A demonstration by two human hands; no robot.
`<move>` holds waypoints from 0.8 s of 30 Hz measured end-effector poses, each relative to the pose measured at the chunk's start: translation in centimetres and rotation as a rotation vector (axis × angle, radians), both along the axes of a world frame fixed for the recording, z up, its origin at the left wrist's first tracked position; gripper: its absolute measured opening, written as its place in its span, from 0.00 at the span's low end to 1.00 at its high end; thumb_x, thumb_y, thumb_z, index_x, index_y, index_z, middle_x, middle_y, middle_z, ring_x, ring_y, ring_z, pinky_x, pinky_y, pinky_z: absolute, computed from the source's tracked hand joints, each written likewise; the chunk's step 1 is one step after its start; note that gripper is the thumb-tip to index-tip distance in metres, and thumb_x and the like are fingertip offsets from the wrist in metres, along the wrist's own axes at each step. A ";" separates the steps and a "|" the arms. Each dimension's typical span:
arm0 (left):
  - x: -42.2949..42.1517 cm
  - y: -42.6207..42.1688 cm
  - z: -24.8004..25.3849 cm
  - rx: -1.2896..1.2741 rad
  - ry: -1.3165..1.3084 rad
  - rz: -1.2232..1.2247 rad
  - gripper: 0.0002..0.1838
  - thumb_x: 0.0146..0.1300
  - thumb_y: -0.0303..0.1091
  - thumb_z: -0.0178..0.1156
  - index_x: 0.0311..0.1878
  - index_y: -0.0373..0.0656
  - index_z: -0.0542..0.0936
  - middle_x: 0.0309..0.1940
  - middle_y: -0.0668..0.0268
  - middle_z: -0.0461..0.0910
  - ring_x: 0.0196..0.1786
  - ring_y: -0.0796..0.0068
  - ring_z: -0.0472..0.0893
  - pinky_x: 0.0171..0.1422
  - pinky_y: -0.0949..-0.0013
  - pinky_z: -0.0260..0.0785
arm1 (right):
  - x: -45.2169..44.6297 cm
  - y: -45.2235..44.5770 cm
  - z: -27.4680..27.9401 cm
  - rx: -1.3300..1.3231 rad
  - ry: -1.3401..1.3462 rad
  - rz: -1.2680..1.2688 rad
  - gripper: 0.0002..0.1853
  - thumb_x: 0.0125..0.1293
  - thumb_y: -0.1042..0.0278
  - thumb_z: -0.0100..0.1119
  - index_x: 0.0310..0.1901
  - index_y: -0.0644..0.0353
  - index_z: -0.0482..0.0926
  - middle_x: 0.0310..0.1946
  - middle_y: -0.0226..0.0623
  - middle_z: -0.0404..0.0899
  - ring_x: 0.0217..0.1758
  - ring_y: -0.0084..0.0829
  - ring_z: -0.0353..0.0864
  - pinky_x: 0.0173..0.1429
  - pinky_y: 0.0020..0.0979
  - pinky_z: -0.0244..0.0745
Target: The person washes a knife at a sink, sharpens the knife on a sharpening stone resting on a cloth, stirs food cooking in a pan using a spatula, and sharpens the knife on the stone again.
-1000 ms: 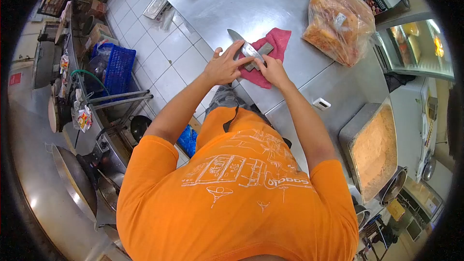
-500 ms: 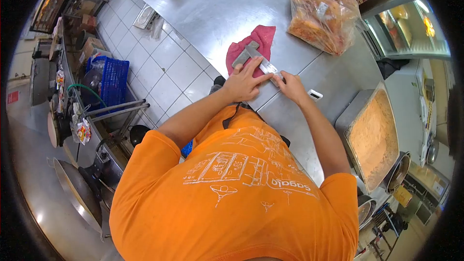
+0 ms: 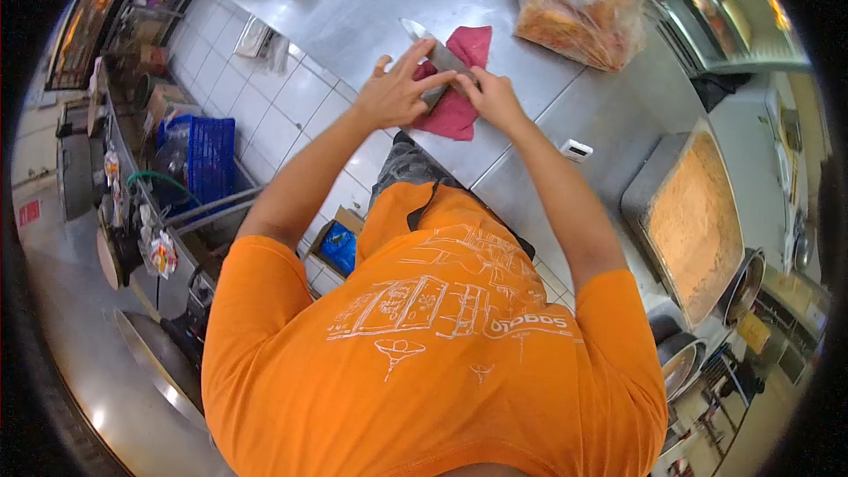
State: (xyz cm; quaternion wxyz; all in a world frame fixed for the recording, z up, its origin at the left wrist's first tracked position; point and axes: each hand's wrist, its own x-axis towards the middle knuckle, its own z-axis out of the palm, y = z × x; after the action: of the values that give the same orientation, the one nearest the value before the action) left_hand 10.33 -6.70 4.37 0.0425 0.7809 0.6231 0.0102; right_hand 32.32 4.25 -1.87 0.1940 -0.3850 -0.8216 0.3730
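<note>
Knife point(image 3: 447, 59) under spread left hand point(image 3: 394, 94), near end pinched in right hand point(image 3: 495, 99).

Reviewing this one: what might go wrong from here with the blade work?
The left hand's fingers lie on the knife, so a slip might cut them. The rumpled cloth under the stone could shift. Both sit near the edge of the table, so something might fall.
</note>
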 end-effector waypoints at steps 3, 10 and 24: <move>-3.3 -1.9 -1.3 -0.022 0.057 0.029 0.43 0.58 0.39 0.59 0.80 0.80 0.66 0.88 0.60 0.46 0.88 0.66 0.53 0.73 0.35 0.60 | -4.4 -1.6 -1.9 0.001 0.019 0.016 0.20 0.76 0.48 0.61 0.40 0.62 0.82 0.31 0.59 0.85 0.39 0.66 0.85 0.44 0.59 0.79; -2.2 -3.2 -2.6 -0.057 -0.025 0.080 0.43 0.59 0.39 0.59 0.80 0.78 0.66 0.88 0.59 0.46 0.88 0.62 0.52 0.75 0.33 0.59 | -3.9 -1.8 -2.0 0.035 -0.098 0.093 0.20 0.77 0.49 0.60 0.41 0.63 0.79 0.31 0.61 0.84 0.39 0.66 0.84 0.43 0.61 0.77; 9.9 -2.6 -4.3 -0.002 -0.312 -0.072 0.42 0.57 0.40 0.61 0.80 0.67 0.70 0.86 0.44 0.45 0.88 0.49 0.52 0.73 0.41 0.57 | 10.0 -2.2 0.0 -0.048 -0.269 0.055 0.23 0.78 0.46 0.58 0.42 0.64 0.81 0.36 0.61 0.85 0.41 0.64 0.85 0.44 0.57 0.77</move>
State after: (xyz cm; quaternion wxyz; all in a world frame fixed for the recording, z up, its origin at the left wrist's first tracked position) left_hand 20.27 -9.27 0.07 0.1401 0.7918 0.5804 0.1291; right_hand 42.31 2.02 -1.87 0.0625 -0.4134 -0.8414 0.3425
